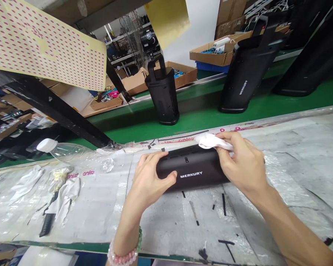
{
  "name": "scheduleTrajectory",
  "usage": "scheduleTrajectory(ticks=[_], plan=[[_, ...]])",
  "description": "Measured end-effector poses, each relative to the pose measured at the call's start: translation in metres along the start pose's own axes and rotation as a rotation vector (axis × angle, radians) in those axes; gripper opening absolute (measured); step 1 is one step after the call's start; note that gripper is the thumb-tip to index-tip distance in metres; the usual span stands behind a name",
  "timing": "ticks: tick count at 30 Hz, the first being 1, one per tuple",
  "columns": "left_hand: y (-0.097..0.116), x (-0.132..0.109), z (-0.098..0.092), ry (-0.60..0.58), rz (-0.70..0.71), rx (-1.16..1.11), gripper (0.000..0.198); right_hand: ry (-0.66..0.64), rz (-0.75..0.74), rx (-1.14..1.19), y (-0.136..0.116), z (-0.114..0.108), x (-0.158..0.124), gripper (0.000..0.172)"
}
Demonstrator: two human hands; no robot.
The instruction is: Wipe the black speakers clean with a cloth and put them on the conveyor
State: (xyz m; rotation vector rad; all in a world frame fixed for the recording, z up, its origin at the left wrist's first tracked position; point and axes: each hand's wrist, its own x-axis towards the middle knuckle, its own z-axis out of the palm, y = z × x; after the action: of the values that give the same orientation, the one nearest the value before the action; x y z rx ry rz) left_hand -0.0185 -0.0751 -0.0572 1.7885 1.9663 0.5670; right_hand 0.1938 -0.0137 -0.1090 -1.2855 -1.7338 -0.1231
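"Left hand (145, 173) first: what is it doing?"

"It grips one end of a black casing (195, 164), thumb on the front face, fingers bent over the upper edge. The right hand (242, 162) pinches a folded white cloth (209, 141) between thumb and fingers, against the upper edge near the other end."

"So the casing is between them?"

"Yes, lying lengthwise from hand to hand on the plastic-covered desk (100, 207)."

"How does it look?"

"Long, matte black, with a softly rounded front. White capitals spell MERKURY across it, right way up for the person. A small dark slot sits above the letters. Both ends are partly hidden by the hands."

"And around it?"

"Short black strips (224, 204) are scattered on the near side of the hands. A clear bottle (77, 153) with a white cap lies left of the left hand. Beyond both hands, similar black units (163, 96) stand upright on a green surface (122, 123)."
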Motion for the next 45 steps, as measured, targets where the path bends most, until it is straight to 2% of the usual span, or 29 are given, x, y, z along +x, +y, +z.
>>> scheduleTrajectory(ticks=[20,30,45], plan=[[0.0015,-0.0006,0.0014,0.015,0.008,0.013,0.048,0.016,-0.008,-0.002,0.0001,-0.0016,0.0002,0.018],[-0.0004,-0.0013,0.0011,0.023,0.022,0.015,0.047,-0.026,0.049,0.012,-0.0032,-0.0031,0.0016,0.017],[0.0028,-0.0016,0.0007,0.011,0.016,0.009,0.048,0.0,0.016,-0.001,-0.0022,-0.003,0.0009,0.017]])
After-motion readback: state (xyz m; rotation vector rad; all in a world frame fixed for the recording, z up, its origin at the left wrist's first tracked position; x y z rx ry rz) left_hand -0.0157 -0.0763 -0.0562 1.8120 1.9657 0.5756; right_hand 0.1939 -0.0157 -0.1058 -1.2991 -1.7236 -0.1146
